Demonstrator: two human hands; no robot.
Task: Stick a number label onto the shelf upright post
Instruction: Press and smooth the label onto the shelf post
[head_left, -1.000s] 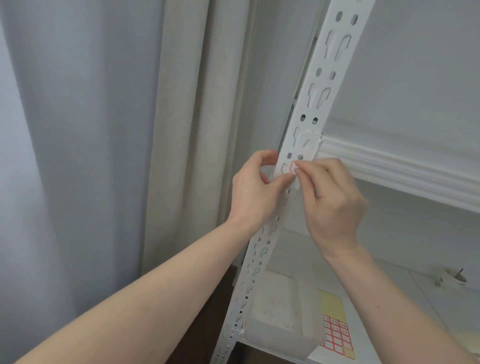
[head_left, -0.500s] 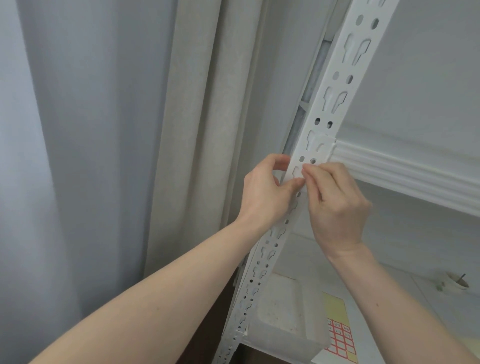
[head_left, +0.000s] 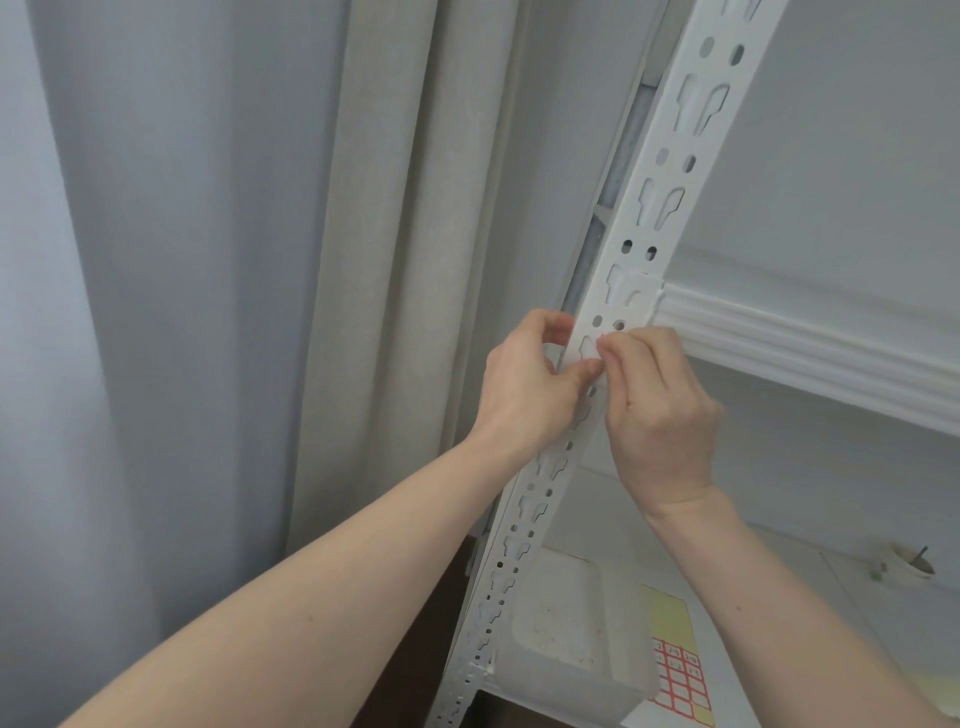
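One white perforated metal shelf upright post (head_left: 657, 223), two bare hands, left (head_left: 524, 384) and right (head_left: 660, 410), one translucent plastic box (head_left: 566, 649), one yellow sheet of red-framed labels (head_left: 675, 670), one small round white cup (head_left: 906, 564) and two curtain panels, grey (head_left: 156, 312) and beige (head_left: 410, 260), are counted.

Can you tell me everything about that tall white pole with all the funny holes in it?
The shelf upright post looks like white painted metal, punched with pairs of round holes and keyhole-shaped slots all along it. It leans across the picture from bottom left to top right. A ribbed white shelf beam joins its right side. The left hand grips its left edge, and the right hand presses its fingers against its front, below the beam.
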